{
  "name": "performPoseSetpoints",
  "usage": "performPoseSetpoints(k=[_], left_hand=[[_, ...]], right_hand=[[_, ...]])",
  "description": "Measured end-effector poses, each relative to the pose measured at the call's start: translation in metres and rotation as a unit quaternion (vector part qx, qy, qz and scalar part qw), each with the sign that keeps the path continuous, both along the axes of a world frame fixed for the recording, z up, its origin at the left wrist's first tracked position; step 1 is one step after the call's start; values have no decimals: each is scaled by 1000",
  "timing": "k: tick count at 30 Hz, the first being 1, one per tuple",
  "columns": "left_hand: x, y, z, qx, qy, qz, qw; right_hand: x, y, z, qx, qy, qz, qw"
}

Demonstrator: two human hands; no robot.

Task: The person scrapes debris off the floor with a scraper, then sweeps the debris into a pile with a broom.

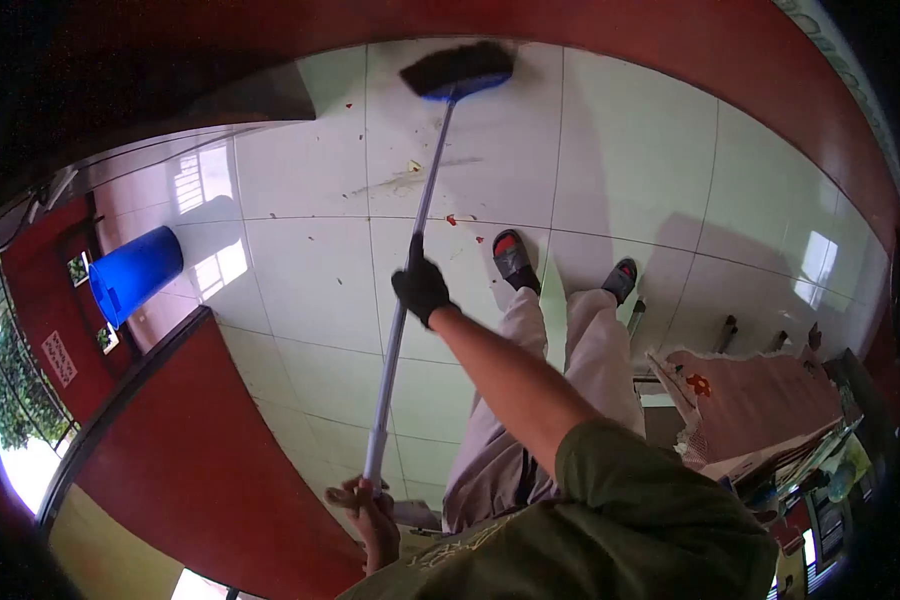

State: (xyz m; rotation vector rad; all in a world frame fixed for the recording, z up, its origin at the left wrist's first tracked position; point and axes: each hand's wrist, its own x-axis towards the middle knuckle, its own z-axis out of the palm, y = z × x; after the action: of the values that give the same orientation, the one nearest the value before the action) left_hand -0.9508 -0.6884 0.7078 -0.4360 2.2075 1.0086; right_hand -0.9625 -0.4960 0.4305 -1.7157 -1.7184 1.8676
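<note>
A broom [435,165] with a long pale handle slants across the view, its blue head and dark bristles [455,68] on the tiled floor near the wall. My right hand [422,288], in a black glove, is wrapped round the middle of the handle. Close to my body, my left hand [375,515] grips the handle's top end; some of its fingers are hard to make out. Scattered scraps lie on the floor between the broom head and my feet, among them a yellowish piece [414,167] and a red bit [451,220].
A blue bin [137,273] stands at the left, beyond a low red partition [200,440]. My sandalled feet [515,262] are on the pale tiles. To the right is a table with a torn pinkish cover [760,400] and clutter beside it. Red walls curve round the floor.
</note>
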Motion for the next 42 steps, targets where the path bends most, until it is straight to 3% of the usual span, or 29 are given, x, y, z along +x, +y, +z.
performPoseSetpoints(k=[2, 4, 6, 9, 12, 17, 20, 22, 23, 25, 27, 28, 30, 31, 32, 33, 35, 37, 39, 41, 42], left_hand=[[15, -38, 17, -21, 52, 1, 998], [27, -101, 43, -91, 29, -21, 995], [40, -146, 71, -149, 19, -15, 988], [38, -129, 82, -158, 44, 60, 985], [25, -86, 60, -118, 53, 91, 987], [-10, -13, -33, -11, 18, 28, 999], [-9, 23, -43, 26, 13, 12, 1000], [2, -5, -34, 1, -15, 55, 998], [10, -23, -23, -20, -40, 91, 995], [30, -58, 6, -53, 17, 181, 982], [29, -133, 36, -55, 30, 276, 959], [20, -136, 57, -147, 22, 310, 939], [1, -91, 84, -154, 141, 159, 965], [-9, -122, 109, -197, 79, 258, 943], [-18, -68, 113, -120, 104, 142, 977], [-26, -79, 110, -184, 123, 89, 971], [-46, -111, 91, -245, 131, 39, 960], [-50, -136, 66, -169, 92, 49, 980], [-44, -83, 20, -142, 114, 75, 980], [-42, -76, -14, -60, 56, 69, 994], [-41, -56, -24, -11, 30, 36, 999]], right_hand=[[3, -47, 19, -125, 9, 57, 990], [5, -102, 35, -195, 26, 77, 978], [5, -134, 65, -179, 19, 85, 980], [-6, -133, 99, -141, 16, 81, 987], [-28, -86, 93, -38, 93, 10, 995], [-91, 17, 0, 9, 82, 62, 995], [-96, 38, -28, -44, -1, 114, 993], [-83, -1, -27, -11, 25, 113, 993], [-71, -33, -23, -63, 30, 118, 991], [-49, -108, -10, -138, 44, 144, 979], [-44, -164, 23, -186, 31, 150, 970], [-44, -176, 45, -184, 33, 139, 973], [-56, -186, 82, -184, 36, 90, 978], [-64, -180, 97, -169, 55, 59, 982], [-67, -171, 112, -155, 72, 32, 985], [-66, -160, 122, -157, 71, 38, 984], [-61, -129, 128, -108, 121, -25, 986], [-50, -104, 106, -47, 146, -58, 986], [-36, -75, 70, -24, 86, -65, 994], [-18, -33, 47, -103, 52, -76, 990], [-13, -22, 33, -65, 27, -88, 994]])
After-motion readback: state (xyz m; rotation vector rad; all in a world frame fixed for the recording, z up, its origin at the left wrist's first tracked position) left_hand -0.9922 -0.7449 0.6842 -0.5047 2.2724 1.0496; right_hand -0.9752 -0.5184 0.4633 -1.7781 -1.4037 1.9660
